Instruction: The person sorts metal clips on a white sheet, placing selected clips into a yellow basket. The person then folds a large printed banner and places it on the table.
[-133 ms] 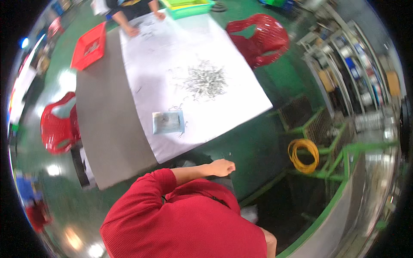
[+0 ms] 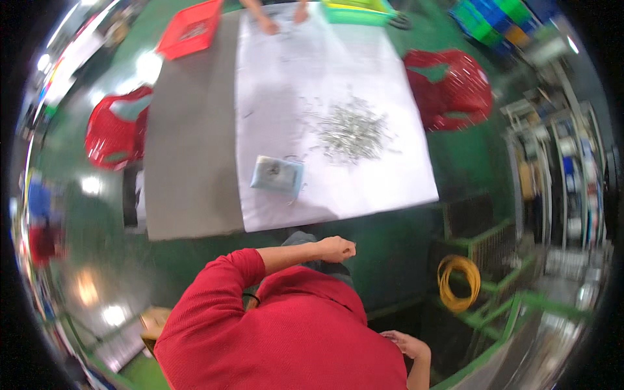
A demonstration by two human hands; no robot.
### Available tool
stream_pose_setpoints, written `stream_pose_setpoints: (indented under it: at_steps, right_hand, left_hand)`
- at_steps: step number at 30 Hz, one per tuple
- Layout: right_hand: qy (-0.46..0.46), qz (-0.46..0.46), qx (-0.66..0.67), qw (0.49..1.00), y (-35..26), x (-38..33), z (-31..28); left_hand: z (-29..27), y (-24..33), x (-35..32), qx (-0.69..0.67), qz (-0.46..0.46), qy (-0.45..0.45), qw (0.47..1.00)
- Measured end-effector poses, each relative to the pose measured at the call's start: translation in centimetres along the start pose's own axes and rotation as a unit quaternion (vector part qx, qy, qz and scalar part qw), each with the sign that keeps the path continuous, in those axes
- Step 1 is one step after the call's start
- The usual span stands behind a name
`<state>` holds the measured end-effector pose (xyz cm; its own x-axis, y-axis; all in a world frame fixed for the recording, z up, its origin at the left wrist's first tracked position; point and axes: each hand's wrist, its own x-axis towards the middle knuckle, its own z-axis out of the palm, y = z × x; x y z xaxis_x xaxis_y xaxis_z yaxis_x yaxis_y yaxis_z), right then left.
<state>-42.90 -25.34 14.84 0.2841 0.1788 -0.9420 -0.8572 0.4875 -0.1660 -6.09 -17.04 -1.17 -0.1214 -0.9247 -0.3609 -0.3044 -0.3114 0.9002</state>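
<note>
My left hand (image 2: 337,249) is closed in a fist in front of my body, short of the table's near edge. What it holds, if anything, is hidden. Low at my right side, my right hand (image 2: 406,343) rests by the red shirt, its fingers partly showing and loosely stretched. Neither hand touches the table. Across from me, a pale blue and clear packet (image 2: 276,177) with small dark pieces in it lies on the white sheet (image 2: 273,117). Right of the packet spreads a heap of small, thin metal parts (image 2: 354,132).
A co-worker's hands (image 2: 270,26) are at the far table edge, between a red tray (image 2: 192,29) and a green and yellow basket (image 2: 357,14). Red chairs (image 2: 448,91) flank the table. A yellow coiled hose (image 2: 459,284) hangs on a green frame at right.
The view has shifted, so the table appears farther right and higher. My right hand has come into sight by my side. My left fist keeps about the same place before my body.
</note>
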Motion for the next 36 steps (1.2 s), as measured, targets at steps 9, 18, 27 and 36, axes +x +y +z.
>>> stream_pose_setpoints:
  at_steps: [9,18,27,36]
  right_hand:
    - [0.254,-0.229,-0.501,0.795,-27.5,19.6,-11.5]
    - [0.459,-0.210,-0.382,0.774,-42.8,30.2,-8.2]
    - [0.446,-0.276,-0.217,0.823,-50.5,39.0,-5.4]
    - [0.181,-0.466,-0.140,0.855,-67.0,42.9,-6.4]
  left_hand:
    - [-7.0,-7.9,8.1,-0.128,-0.146,0.311,0.930]
    - [-15.9,-8.4,12.8,-0.014,-0.270,0.451,0.850]
    - [-19.5,-9.6,22.1,-0.160,-0.317,0.603,0.714]
    - [-34.7,-13.2,21.0,-0.107,-0.238,0.666,0.699]
